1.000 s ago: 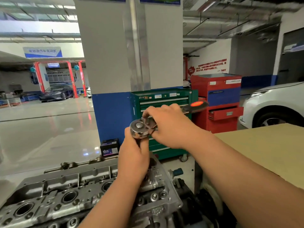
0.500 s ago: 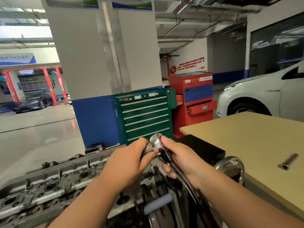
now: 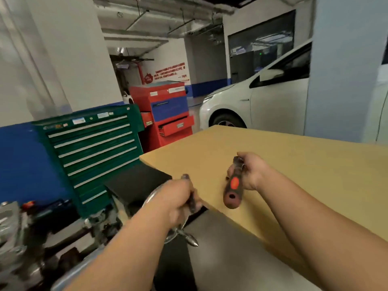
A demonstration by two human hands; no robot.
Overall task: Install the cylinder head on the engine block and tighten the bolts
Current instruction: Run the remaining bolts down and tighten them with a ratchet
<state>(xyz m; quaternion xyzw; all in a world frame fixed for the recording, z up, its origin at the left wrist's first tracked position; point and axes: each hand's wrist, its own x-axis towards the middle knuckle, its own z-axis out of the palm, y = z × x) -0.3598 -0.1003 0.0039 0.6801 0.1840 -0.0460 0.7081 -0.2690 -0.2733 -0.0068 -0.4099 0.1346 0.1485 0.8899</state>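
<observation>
Nearest, the person's left hand (image 3: 178,198) is fisted round a dark slim piece (image 3: 192,203). Its ends stick out above and below the fingers; it could be an extension bar or a bolt, too blurred to tell. The right hand (image 3: 251,171) holds a ratchet wrench (image 3: 232,185) up near the head end, fingers curled round the shaft. The orange-and-black handle hangs free, butt toward the person, so this looks like a carrying grip and not a turning one. Both hands are over the near corner of the tan table (image 3: 304,169), neither touching it, likely to set tools down or swap a piece. Under the left wrist sits a chrome ring (image 3: 150,197) with a pointed chrome lever below it, part of some fixture I can't identify. The engine (image 3: 10,225) is off at the far left edge, low and smeared by motion. Head and block can't be told apart there, and no bolts are readable. Neither hand is near it, so I'd judge no tightening is happening right now. Behind are a black box (image 3: 136,181), then a green tool cabinet (image 3: 94,148), a red tool cabinet (image 3: 168,114) with one drawer open, and farthest a white car (image 3: 268,101).
</observation>
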